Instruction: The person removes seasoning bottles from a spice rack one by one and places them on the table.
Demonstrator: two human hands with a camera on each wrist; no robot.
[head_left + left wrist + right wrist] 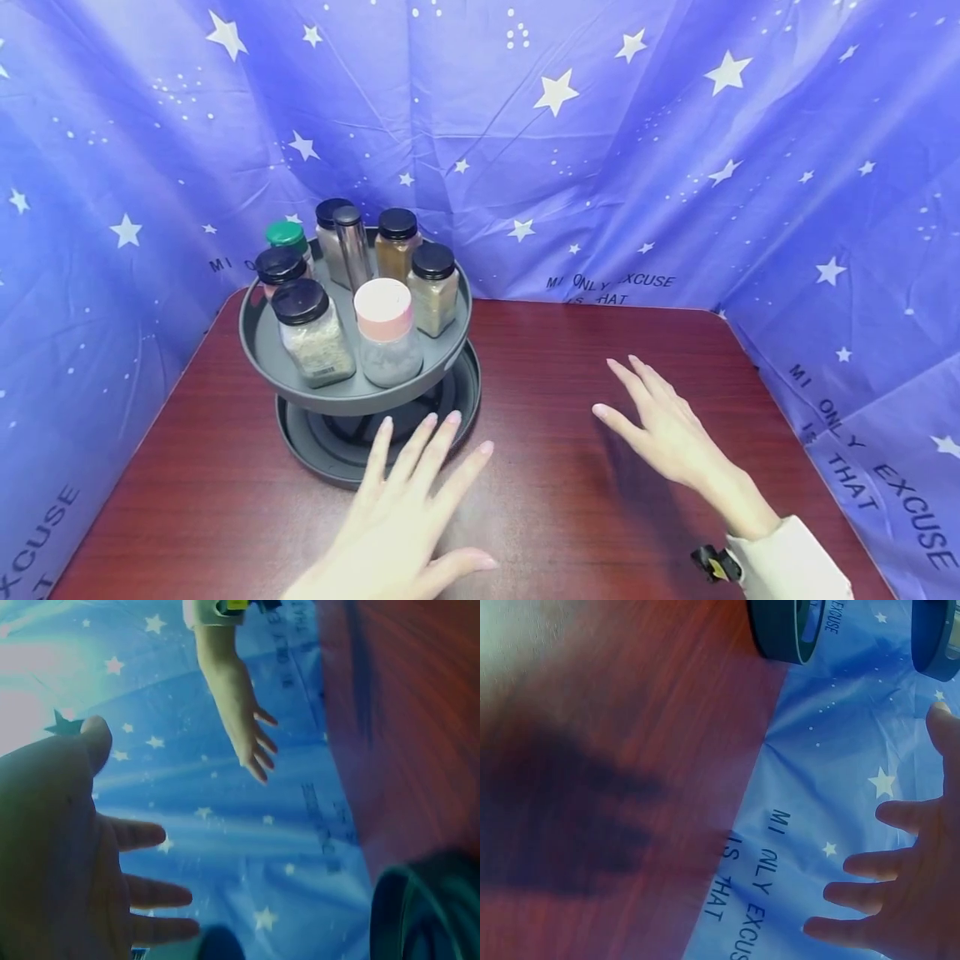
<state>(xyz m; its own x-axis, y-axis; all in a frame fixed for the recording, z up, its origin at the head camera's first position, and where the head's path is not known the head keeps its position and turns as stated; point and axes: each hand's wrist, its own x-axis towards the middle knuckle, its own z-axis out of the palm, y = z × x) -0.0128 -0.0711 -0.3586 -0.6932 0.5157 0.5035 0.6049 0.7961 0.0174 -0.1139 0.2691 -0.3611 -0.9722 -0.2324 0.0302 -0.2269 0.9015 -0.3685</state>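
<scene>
My left hand hovers with spread fingers in front of a grey two-tier turntable rack, overlapping its lower tier in the head view. Nothing is in that hand. Off to the right, my right hand is held over the table, its fingers extended and holding nothing. On the upper tier stand a pink-lidded jar, several black-lidded spice jars, a green-capped jar and a tall slim metallic container. The right wrist view shows the right hand with fingers apart, away from the rack.
The dark red wooden table carries the rack on its left half. A blue-purple curtain with white stars and lettering hangs behind the table and along both sides. A pale sleeve and a dark wrist strap are at the right forearm.
</scene>
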